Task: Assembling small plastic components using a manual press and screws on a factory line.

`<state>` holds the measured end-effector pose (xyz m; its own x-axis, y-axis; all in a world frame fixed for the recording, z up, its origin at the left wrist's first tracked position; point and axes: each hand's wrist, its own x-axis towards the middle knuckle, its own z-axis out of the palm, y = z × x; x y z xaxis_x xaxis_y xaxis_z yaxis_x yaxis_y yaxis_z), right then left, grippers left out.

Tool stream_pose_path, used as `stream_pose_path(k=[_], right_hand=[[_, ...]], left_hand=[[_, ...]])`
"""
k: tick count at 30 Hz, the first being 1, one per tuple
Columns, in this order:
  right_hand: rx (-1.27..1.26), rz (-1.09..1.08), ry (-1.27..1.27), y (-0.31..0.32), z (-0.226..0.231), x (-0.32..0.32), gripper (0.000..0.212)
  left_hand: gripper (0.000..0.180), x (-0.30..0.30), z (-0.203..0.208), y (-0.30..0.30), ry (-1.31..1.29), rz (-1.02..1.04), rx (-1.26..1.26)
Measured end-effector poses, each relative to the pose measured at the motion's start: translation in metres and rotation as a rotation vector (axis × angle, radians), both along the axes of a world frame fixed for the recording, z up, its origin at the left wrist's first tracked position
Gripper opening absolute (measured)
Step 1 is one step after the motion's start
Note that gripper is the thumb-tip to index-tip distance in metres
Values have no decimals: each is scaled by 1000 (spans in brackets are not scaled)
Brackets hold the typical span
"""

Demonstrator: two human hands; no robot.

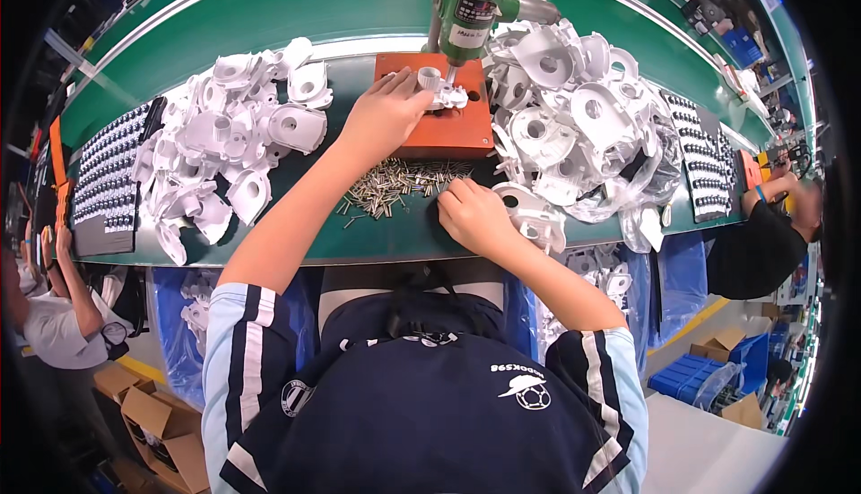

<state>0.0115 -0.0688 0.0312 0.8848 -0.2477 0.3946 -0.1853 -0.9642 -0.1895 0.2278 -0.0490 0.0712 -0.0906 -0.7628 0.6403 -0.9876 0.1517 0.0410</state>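
Observation:
My left hand [386, 116] reaches across to a red-orange block [439, 138] and grips a white plastic part [446, 97] on top of it. The part has a short round tube standing up. Directly above, the spindle of a green press [469, 23] comes down onto or very near the part; I cannot tell if they touch. My right hand [473, 213] rests beside a heap of small metal pins [386, 187] in front of the block. Its fingers are curled together, and whatever they pinch is hidden.
Piles of white plastic housings lie left [215, 126] and right [583, 108] of the block. Trays of small dark-and-silver parts stand at far left [112, 171] and far right [700, 153]. Crumpled clear plastic bags [659, 171] adjoin the right pile. A person works at each side.

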Motion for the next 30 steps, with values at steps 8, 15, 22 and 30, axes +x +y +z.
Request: stream_pose_path(k=[8,15,22,30], right_hand=[[40,439,-231,-20,11,-6,13],[564,643,-113,-32,35,-14,6],[1249,579,259,-42,68,-33,14],[1560,849,118,-74,88,-98,17]], left_hand=[[18,9,3,1,139,-179,242],[38,-2,9,10,197,-95,330],[30,-4,8,9,264,-72,317],[28,-4,6,10,280,-64,302]])
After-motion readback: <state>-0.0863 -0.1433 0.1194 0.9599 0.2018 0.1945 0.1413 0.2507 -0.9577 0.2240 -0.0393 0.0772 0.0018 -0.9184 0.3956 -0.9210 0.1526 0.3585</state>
